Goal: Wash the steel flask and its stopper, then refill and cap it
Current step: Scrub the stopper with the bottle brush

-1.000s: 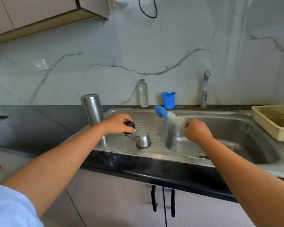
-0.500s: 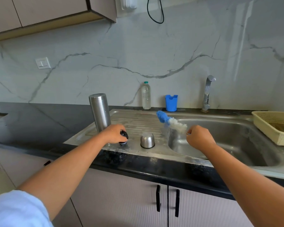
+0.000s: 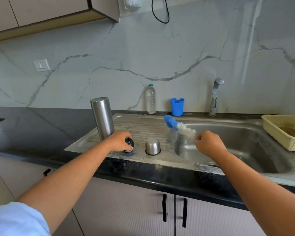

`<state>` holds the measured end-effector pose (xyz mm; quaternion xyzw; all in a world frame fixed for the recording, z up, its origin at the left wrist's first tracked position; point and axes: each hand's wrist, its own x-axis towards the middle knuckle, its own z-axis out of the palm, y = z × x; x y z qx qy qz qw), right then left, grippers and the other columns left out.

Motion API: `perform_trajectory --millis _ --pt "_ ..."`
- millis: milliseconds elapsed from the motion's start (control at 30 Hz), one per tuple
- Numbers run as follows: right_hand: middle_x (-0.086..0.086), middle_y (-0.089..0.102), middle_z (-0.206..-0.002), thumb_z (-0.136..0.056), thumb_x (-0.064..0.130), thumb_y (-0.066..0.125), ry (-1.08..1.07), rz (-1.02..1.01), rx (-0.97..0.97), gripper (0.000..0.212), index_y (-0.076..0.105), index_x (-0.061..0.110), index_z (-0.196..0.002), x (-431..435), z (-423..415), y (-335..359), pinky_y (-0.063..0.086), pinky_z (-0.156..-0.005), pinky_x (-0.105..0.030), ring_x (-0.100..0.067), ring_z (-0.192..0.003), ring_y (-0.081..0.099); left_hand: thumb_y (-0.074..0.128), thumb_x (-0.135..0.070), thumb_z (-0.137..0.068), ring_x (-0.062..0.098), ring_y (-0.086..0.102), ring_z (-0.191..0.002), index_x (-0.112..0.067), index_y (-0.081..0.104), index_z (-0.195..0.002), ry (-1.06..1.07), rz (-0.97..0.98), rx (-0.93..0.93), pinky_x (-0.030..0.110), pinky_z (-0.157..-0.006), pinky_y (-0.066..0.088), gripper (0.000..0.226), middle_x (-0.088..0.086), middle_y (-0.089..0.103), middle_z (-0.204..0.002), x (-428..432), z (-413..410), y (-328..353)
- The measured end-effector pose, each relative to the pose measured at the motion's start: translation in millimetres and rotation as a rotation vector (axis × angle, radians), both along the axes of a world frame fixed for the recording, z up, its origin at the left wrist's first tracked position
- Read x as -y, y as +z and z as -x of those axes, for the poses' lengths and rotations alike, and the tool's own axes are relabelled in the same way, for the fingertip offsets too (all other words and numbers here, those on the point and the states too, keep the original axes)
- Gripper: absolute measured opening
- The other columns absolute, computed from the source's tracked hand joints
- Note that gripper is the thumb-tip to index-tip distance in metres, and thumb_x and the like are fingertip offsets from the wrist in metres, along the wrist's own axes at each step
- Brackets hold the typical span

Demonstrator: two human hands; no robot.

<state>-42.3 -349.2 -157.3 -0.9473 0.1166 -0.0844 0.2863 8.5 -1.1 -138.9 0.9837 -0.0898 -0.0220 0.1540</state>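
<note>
The steel flask (image 3: 102, 118) stands upside down on the drainboard (image 3: 143, 128) at its left end. Just in front of it my left hand (image 3: 120, 141) grips the black stopper (image 3: 129, 144), which rests on the drainboard. A steel cup lid (image 3: 153, 146) sits mouth-down to the right of the stopper. My right hand (image 3: 209, 145) holds a bottle brush (image 3: 179, 126) by its handle over the left edge of the sink basin (image 3: 237, 150); its blue and white bristle end points up and left.
A tap (image 3: 215, 97) stands behind the basin. A clear plastic bottle (image 3: 150, 99) and a blue holder (image 3: 177, 106) stand against the marble wall. A cream basket (image 3: 283, 132) sits at the right. Black countertop (image 3: 32, 126) extends left.
My left hand has lowered the stopper onto the drainboard beside the flask. My right hand keeps the brush nearly where it was. The view has shifted slightly.
</note>
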Motion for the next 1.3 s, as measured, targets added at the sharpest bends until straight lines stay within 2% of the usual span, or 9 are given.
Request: perform_trajectory --millis 67,167,300,367,600,767,1000,1167,1300 --pt "-0.01 0.067 -0.083 -0.097 0.014 0.057 -0.001 -0.006 0.0 0.013 0.069 0.009 -0.094 1 -1 -1 0.054 -0.061 -0.032 -0.025 -0.073 0.065 0.081 -0.028 -0.089 0.021 0.058 -0.116 -0.017 0.054 -0.146 0.002 -0.004 -0.012 0.028 -0.094 0.046 0.064 0.006 0.059 -0.141 0 0 0" --pt "-0.01 0.067 -0.083 -0.097 0.014 0.058 0.0 -0.016 0.0 0.013 0.069 0.009 -0.095 1 -2 -1 0.049 -0.058 -0.03 -0.024 -0.071 0.063 0.083 -0.034 -0.087 0.018 0.057 -0.113 -0.018 0.052 -0.145 -0.002 -0.015 -0.031 0.03 -0.096 0.048 0.067 0.005 0.059 -0.14 0 0 0" --pt "-0.01 0.067 -0.082 -0.095 0.012 0.057 -0.001 -0.021 -0.007 0.014 0.07 0.009 -0.092 2 -1 -1 0.047 -0.056 -0.029 -0.023 -0.069 0.063 0.082 -0.044 -0.086 0.023 0.051 -0.137 -0.018 0.045 -0.152 -0.023 -0.019 -0.038 0.036 -0.112 0.042 0.08 0.004 0.049 -0.155 2 -1 -2" --pt "-0.01 0.067 -0.082 -0.094 0.011 0.056 -0.003 -0.025 -0.01 0.014 0.07 0.009 -0.091 3 0 -1 0.049 -0.057 -0.03 -0.024 -0.07 0.063 0.082 -0.048 -0.086 0.022 0.048 -0.142 -0.018 0.044 -0.153 -0.038 -0.001 -0.011 0.038 -0.116 0.041 0.082 0.003 0.048 -0.157 6 -1 -1" --pt "-0.011 0.066 -0.08 -0.095 0.009 0.053 -0.005 -0.042 -0.007 0.017 0.068 0.008 -0.088 8 4 -2 0.045 -0.052 -0.029 -0.024 -0.067 0.061 0.076 -0.056 -0.088 0.02 0.048 -0.14 -0.023 0.049 -0.149 -0.12 -0.072 0.087 0.042 -0.115 0.042 0.074 0.0 0.049 -0.154 30 2 4" --pt "-0.011 0.066 -0.08 -0.095 0.007 0.051 -0.005 -0.042 -0.017 0.019 0.068 0.007 -0.087 13 6 -2 0.041 -0.05 -0.026 -0.023 -0.064 0.059 0.078 -0.054 -0.086 0.018 0.047 -0.141 -0.023 0.048 -0.149 -0.163 0.041 0.066 0.036 -0.115 0.04 0.076 0.0 0.048 -0.155 44 4 6" --pt "-0.01 0.068 -0.081 -0.095 0.01 0.053 0.005 -0.043 -0.016 0.017 0.07 0.008 -0.09 20 7 -2 0.046 -0.052 -0.027 -0.023 -0.07 0.064 0.082 -0.047 -0.086 0.021 0.054 -0.132 -0.022 0.049 -0.15 -0.19 -0.021 0.038 0.033 -0.104 0.045 0.076 0.0 0.054 -0.147 69 2 -1" --pt "-0.011 0.068 -0.081 -0.095 0.009 0.053 0.003 -0.033 -0.005 0.018 0.07 0.005 -0.09 32 8 0 0.049 -0.054 -0.029 -0.026 -0.072 0.065 0.084 -0.043 -0.085 0.013 0.059 -0.103 -0.026 0.062 -0.122 -0.209 -0.003 0.012 0.027 -0.08 0.049 0.047 -0.006 0.062 -0.119 75 -3 -5" --pt "-0.01 0.068 -0.081 -0.096 0.013 0.057 -0.013 -0.029 0.001 0.015 0.07 0.008 -0.091 43 4 3 0.059 -0.069 -0.037 -0.027 -0.076 0.068 0.086 -0.043 -0.082 0.015 0.057 -0.106 -0.029 0.062 -0.127 -0.191 0.073 0.014 0.029 -0.085 0.046 0.053 -0.007 0.06 -0.12 78 -9 -4"
